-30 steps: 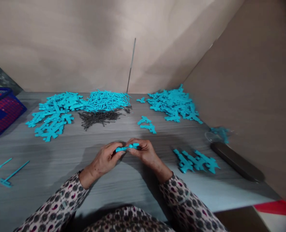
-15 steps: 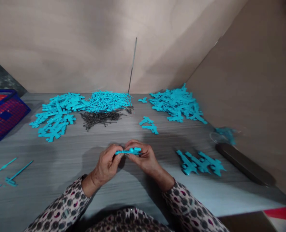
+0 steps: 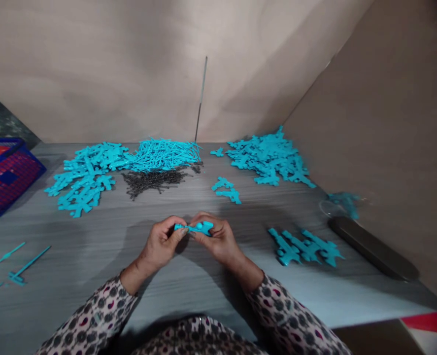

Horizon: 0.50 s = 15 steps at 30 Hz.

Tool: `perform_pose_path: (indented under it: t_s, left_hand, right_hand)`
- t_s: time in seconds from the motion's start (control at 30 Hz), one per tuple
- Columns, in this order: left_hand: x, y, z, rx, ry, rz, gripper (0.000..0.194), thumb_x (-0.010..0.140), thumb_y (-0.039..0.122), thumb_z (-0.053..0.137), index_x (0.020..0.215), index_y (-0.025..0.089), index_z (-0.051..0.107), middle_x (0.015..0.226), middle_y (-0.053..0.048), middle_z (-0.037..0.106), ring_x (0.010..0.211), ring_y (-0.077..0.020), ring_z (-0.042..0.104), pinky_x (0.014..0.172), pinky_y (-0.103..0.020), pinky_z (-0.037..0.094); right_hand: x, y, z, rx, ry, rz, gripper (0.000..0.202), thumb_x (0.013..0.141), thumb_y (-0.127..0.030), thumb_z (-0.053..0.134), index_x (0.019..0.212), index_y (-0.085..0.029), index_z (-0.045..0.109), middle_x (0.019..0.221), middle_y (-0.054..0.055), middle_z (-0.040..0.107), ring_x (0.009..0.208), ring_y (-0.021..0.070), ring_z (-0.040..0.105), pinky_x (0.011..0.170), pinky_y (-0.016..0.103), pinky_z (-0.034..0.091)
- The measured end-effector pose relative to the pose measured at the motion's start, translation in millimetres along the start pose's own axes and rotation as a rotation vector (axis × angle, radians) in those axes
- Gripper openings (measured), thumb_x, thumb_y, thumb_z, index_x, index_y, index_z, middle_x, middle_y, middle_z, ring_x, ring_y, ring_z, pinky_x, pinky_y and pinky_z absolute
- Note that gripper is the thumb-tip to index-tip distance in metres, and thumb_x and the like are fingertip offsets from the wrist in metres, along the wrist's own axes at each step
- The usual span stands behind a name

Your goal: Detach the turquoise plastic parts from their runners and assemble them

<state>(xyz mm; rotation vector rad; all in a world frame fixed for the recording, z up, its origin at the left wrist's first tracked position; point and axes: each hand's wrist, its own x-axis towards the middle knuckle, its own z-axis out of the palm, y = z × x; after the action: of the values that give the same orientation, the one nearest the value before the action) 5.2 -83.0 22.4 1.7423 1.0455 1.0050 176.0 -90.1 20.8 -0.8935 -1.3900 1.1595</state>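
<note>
Between both hands is a small turquoise plastic toy gun (image 3: pixel 204 227), held level above the near middle of the table. My left hand (image 3: pixel 162 242) pinches its narrow left end between thumb and fingers. At the thicker right end, my right hand (image 3: pixel 220 239) grips it, with fingers behind and thumb in front. The fingertips hide parts of it. Several similar toy guns (image 3: pixel 309 248) lie side by side to the right of my right hand. Beyond the hands, two turquoise gun-shaped pieces (image 3: pixel 228 195) rest on the table.
Along the back lie a left pile of turquoise gun-shaped pieces (image 3: pixel 88 172), thin turquoise rods (image 3: pixel 164 154), dark metal pins (image 3: pixel 153 181) and a right pile of gun-shaped pieces (image 3: pixel 272 155). A blue basket (image 3: pixel 13 182) stands left. A dark oblong object (image 3: pixel 373 249) lies by the right wall.
The toy gun has turned slightly in my fingers, so more of its broad side shows. My left hand and forearm have shifted a little to the left.
</note>
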Motion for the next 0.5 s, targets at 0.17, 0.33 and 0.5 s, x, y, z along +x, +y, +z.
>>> perform_pose_path:
  t_s: [0.17,0.33,0.5]
  left_hand:
    - [1,11,-8.5,0.291,-0.034,0.309,0.020,0.096,0.027,0.045,0.088,0.017,0.060,0.076,-0.003,0.062,0.070,-0.0134,0.057,0.066,-0.023,0.045]
    - [-3,13,-13.2,0.481,-0.017,0.485,0.024,0.098,0.025,0.037,0.092,0.018,0.059,0.074,-0.004,0.060,0.069,-0.0154,0.056,0.066,-0.025,0.045]
    - [-4,12,-12.5,0.466,0.024,0.505,0.022,0.096,0.025,0.040,0.079,0.019,0.054,0.067,0.000,0.051,0.061,-0.0135,0.048,0.057,-0.024,0.039]
  right_hand:
    - [-2,11,0,0.230,-0.026,0.260,0.037,0.073,-0.050,0.076,0.083,-0.016,0.065,0.061,-0.001,0.061,0.052,0.0104,0.053,0.052,0.022,0.044]
    - [-7,4,-3,0.271,-0.205,0.326,0.040,0.077,-0.054,0.071,0.077,-0.014,0.064,0.061,0.001,0.065,0.048,0.0089,0.054,0.048,0.020,0.043]
    - [-13,0,3,0.235,-0.306,0.407,0.047,0.082,-0.055,0.065,0.060,-0.013,0.063,0.051,0.001,0.061,0.039,0.0070,0.050,0.039,0.018,0.037]
